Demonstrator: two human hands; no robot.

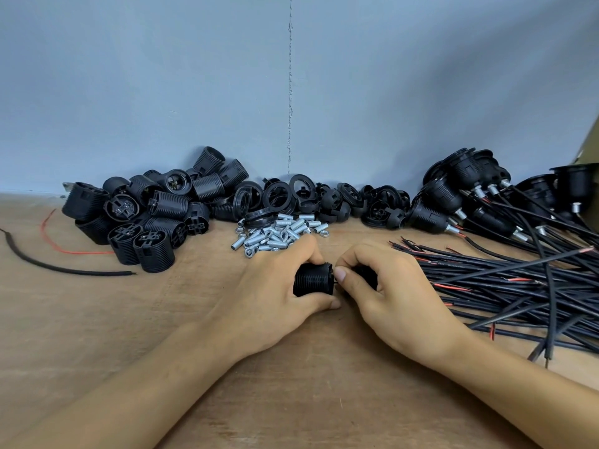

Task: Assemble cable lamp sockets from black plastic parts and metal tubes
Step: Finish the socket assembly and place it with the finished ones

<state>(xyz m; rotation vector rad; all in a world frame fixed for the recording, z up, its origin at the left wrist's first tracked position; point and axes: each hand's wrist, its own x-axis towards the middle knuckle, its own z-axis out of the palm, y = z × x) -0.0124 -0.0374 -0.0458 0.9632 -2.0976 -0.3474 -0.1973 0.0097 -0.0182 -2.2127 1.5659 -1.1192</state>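
Observation:
My left hand (275, 286) grips a black threaded socket body (312, 280) lying sideways just above the wooden table (129, 319). My right hand (382, 286) holds a second black part (364, 275) against the body's right end; most of that part is hidden under the fingers. Behind the hands lies a pile of short threaded metal tubes (278, 233). A heap of black socket bodies (146, 215) sits at the back left, and black rings and caps (308, 199) at the back middle.
Finished sockets with cables (479, 196) are stacked at the back right, and their black and red wires (518, 286) spread across the table's right side. A loose black cable (48, 265) and a red wire (64, 247) lie at the left. A grey wall stands close behind.

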